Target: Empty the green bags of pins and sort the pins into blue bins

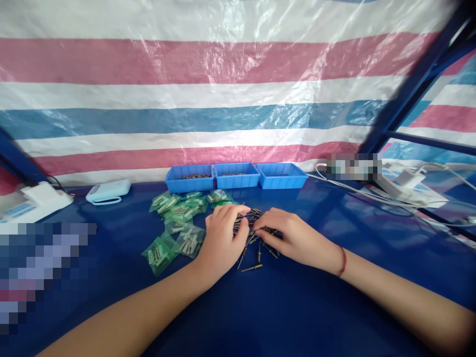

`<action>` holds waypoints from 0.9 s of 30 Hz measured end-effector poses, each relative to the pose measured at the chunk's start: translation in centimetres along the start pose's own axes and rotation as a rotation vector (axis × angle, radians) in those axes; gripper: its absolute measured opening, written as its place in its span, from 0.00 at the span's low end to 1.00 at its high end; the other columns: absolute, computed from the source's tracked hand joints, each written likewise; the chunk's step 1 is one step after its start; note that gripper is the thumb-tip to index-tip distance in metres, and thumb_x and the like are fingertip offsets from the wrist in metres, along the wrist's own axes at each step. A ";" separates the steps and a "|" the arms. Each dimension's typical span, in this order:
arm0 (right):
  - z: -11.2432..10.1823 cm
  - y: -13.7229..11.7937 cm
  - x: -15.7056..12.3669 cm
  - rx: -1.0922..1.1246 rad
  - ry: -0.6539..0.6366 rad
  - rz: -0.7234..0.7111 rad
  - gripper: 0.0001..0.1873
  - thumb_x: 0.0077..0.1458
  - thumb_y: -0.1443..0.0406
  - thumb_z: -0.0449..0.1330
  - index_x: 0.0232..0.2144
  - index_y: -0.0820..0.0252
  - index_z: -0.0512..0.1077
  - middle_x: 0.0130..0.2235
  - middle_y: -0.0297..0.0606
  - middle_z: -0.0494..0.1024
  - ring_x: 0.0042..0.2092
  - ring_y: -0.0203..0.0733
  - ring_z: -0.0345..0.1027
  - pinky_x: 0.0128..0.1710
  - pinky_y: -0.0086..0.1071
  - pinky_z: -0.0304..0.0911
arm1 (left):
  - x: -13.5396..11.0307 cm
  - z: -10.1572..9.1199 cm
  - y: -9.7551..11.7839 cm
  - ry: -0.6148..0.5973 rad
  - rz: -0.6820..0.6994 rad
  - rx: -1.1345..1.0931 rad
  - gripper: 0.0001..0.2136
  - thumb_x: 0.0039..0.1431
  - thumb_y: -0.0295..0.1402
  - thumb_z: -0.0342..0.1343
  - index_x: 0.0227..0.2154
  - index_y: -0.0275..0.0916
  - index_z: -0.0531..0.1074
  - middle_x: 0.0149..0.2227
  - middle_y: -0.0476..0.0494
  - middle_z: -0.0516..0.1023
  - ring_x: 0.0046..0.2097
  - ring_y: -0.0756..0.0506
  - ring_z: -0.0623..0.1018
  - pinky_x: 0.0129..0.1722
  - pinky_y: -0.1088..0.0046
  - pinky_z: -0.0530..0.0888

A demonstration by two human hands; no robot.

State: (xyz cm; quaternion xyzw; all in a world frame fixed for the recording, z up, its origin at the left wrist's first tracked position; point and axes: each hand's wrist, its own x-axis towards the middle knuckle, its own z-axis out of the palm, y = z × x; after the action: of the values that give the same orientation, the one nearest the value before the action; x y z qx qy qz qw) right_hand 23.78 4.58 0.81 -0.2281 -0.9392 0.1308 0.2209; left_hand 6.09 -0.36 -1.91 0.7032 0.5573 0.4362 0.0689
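A loose heap of pop rivets [259, 253], thin pins with short brassy and dark bodies, lies on the blue tabletop [260, 312]. My left hand [225, 235] curves around the heap's left side, thumb and index finger apart, with rivets showing in the gap. From the right, my right hand [284, 230] reaches into the heap, thumb and index fingertips close together among the rivets; whatever is between them is too small to make out. Beside my left hand are several small green-tinted clear bags [159, 254] with metal pieces inside.
Three blue bins stand in a row at the back: the left bin [189, 186] and middle bin [238, 182] contain small parts, and the right bin [282, 182] shows none. A light-blue case [108, 192] lies at left. White cables [357, 191] cross the back right.
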 end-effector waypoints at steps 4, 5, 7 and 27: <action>-0.3 -0.1 0.0 0.075 0.090 0.114 0.07 0.59 0.67 0.55 0.36 0.57 0.73 0.35 0.33 0.78 0.36 0.36 0.70 0.37 0.29 0.63 | 0.0 -0.2 0.3 -0.043 -0.030 0.008 0.05 0.58 0.34 0.55 0.38 0.45 0.71 0.38 0.51 0.78 0.46 0.43 0.72 0.46 0.62 0.63; -0.3 -0.1 0.0 0.101 0.109 0.142 0.07 0.59 0.67 0.54 0.35 0.57 0.73 0.35 0.32 0.78 0.35 0.35 0.70 0.36 0.28 0.63 | 0.0 -0.2 0.3 -0.058 -0.033 0.010 0.04 0.58 0.34 0.56 0.36 0.45 0.72 0.37 0.52 0.78 0.45 0.43 0.72 0.46 0.62 0.63; -0.4 -0.3 0.1 0.156 0.138 0.183 0.08 0.60 0.66 0.54 0.35 0.56 0.73 0.35 0.31 0.78 0.35 0.34 0.70 0.35 0.27 0.63 | 0.0 -0.2 0.3 -0.080 -0.031 0.010 0.02 0.59 0.34 0.56 0.33 0.46 0.73 0.36 0.53 0.78 0.44 0.44 0.73 0.45 0.63 0.63; 0.6 -0.3 0.1 0.523 0.180 0.317 0.10 0.58 0.60 0.56 0.34 0.60 0.72 0.34 0.36 0.77 0.35 0.38 0.69 0.36 0.32 0.65 | 0.0 -0.5 0.6 0.025 0.059 -0.073 0.05 0.62 0.31 0.52 0.37 0.44 0.73 0.39 0.49 0.79 0.44 0.45 0.75 0.46 0.65 0.67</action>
State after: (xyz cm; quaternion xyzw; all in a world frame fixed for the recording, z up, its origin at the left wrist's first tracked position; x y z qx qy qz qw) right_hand 23.28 4.30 0.49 -0.3179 -0.8032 0.3798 0.3311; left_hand 6.15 -0.76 -1.24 0.7110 0.5208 0.4666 0.0745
